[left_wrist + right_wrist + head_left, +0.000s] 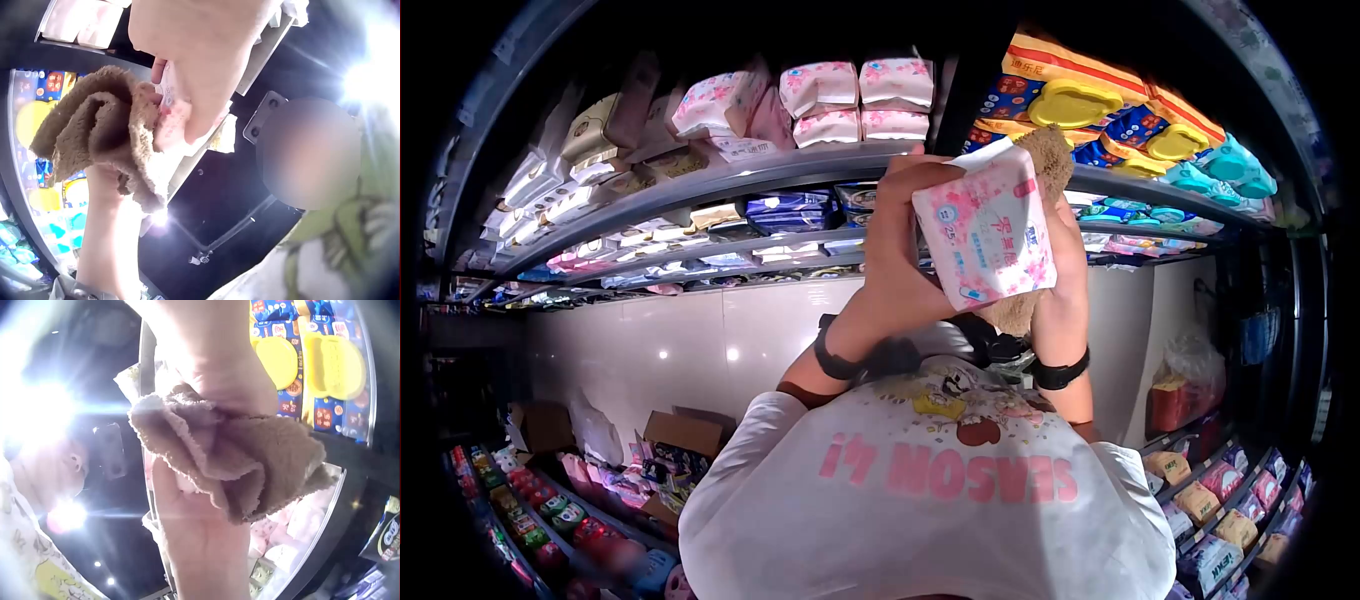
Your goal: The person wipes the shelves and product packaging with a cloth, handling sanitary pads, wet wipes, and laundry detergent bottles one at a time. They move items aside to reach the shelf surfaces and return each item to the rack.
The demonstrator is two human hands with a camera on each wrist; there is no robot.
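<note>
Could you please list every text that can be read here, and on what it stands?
"SEASON 4!", upside down: shirt.
"25": held packet; its other characters are too blurred to read surely.
"迪乐尼", apparently: orange pack.
"iEKK": white pack, lower right.
All other print is too small or blurred.

two hands, one floral packet, one brown cloth
</note>
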